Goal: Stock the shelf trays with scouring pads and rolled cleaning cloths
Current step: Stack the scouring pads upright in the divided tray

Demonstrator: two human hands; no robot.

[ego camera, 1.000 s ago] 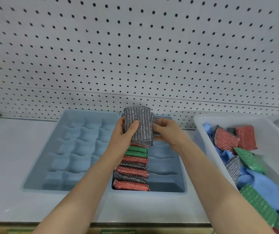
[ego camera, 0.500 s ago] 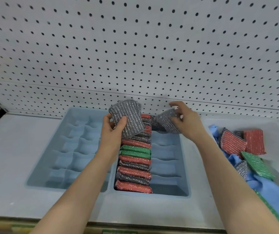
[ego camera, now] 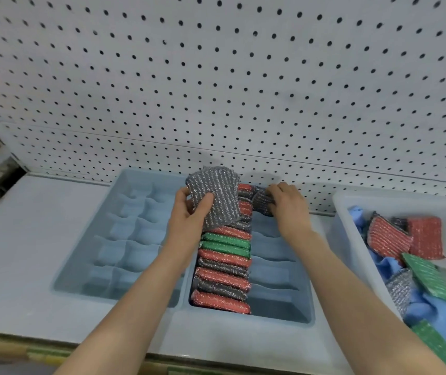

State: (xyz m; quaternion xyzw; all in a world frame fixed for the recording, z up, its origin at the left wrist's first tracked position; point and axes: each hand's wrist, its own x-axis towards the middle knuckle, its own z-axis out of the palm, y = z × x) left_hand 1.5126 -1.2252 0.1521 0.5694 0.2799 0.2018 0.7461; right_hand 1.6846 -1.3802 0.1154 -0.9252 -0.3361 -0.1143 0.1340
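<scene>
Head view: my left hand (ego camera: 189,213) grasps a grey scouring pad (ego camera: 217,196) raised above the filed row (ego camera: 224,266). My right hand (ego camera: 289,209) pinches a second grey pad (ego camera: 261,203) at the divided tray's (ego camera: 281,309) far end. Judgement: pad-stocking step. Next, seat it upright in an empty slot.

The grey scouring pad (ego camera: 217,197) is rough, ribbed mesh with glinting metallic thread. The blue divided trays (ego camera: 135,235) look smooth, matt plastic. At 3 o'clock, blue cloths (ego camera: 420,307) look soft and matt.
</scene>
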